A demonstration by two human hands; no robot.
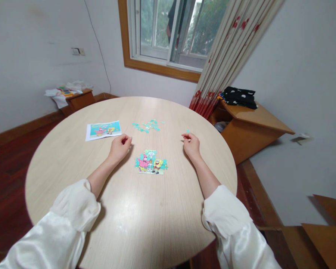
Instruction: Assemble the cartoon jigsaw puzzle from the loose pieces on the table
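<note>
A partly assembled cartoon jigsaw puzzle (pixel 151 162) lies in the middle of the round wooden table (pixel 128 216). My left hand (pixel 120 146) rests on the table left of it, fingers curled in; what they hold, if anything, is hidden. My right hand (pixel 190 144) rests to the right of the puzzle, its fingers pinched together near a small teal puzzle piece (pixel 187 131). Several loose teal pieces (pixel 147 126) lie scattered beyond the puzzle. A printed reference picture (pixel 103 130) lies flat at the left.
A low wooden cabinet (pixel 252 127) with a black spotted cloth (pixel 239 96) stands at the right under a curtain (pixel 229 52). A small stand (pixel 77 99) with papers stands at the far left wall. A window (pixel 173 33) is behind the table.
</note>
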